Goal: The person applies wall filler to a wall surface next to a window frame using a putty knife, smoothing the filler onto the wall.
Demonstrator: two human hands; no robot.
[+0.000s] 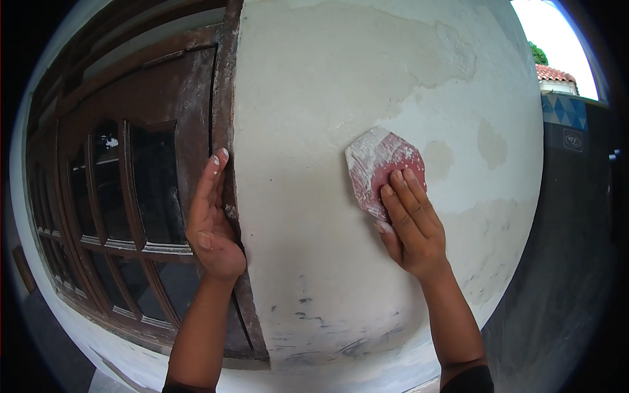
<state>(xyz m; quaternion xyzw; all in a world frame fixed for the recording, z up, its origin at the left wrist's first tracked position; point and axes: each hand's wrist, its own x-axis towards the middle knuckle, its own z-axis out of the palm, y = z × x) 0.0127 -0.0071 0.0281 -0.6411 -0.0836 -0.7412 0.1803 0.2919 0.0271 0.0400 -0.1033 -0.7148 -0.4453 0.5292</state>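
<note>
My right hand (413,226) grips a flat, reddish, many-sided putty spreader (383,154) against the wall, fingers pressed on its face and thumb at its lower edge. White putty is smeared thickly over the spreader's upper left part, with specks on the rest. The off-white wall (295,216) around it carries uneven damp-looking patches and dark scuffs low down. To the left, my left hand (215,226) is raised with its fingers stretched upward, beside the brown wooden frame (227,98). It holds nothing, and white putty marks its fingertips.
A brown wooden window unit with glass panes (154,183) fills the left side, dusted with white. On the right stands a dark grey surface (557,262) with a blue-and-white patterned strip (565,111). A red tiled roof (554,73) shows beyond it.
</note>
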